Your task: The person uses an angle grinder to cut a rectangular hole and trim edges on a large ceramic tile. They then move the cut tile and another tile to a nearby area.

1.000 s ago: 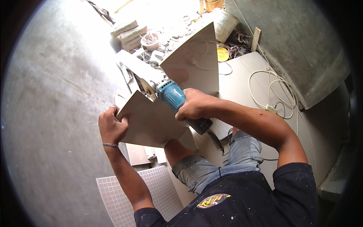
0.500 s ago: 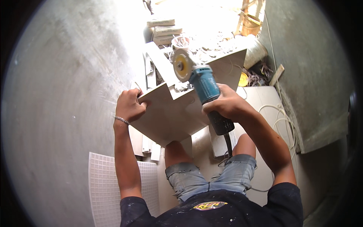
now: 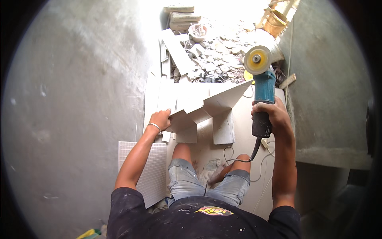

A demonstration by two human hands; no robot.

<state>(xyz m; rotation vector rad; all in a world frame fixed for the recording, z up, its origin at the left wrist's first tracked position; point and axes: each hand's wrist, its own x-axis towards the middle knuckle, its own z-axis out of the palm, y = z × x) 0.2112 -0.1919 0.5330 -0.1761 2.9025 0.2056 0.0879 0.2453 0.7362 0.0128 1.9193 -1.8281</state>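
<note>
My left hand (image 3: 160, 120) grips the left end of a pale floor tile (image 3: 225, 96), its fingers closed round the edge. The tile is tilted, and a notch is cut into its far edge. White blocks or stacked tile pieces (image 3: 223, 128) stand beneath it. In my right hand (image 3: 273, 113) is a teal and black angle grinder (image 3: 264, 89), held upright by its black rear body. Its disc (image 3: 256, 59), with a yellow centre, points away from me, beyond the tile's right corner. Whether the disc spins I cannot tell.
Broken tile rubble (image 3: 223, 49) covers the far floor, with a small bucket (image 3: 197, 32) and a yellowish bucket (image 3: 274, 22) there. A gridded white panel (image 3: 141, 171) leans by the left wall. The grinder's black cord (image 3: 256, 149) trails near my knee. Grey walls (image 3: 79, 99) flank both sides.
The grinder has moved right and away from the tile, turning more upright. My left hand and the tile have dropped lower and farther off, and the tile now appears much flatter to view.
</note>
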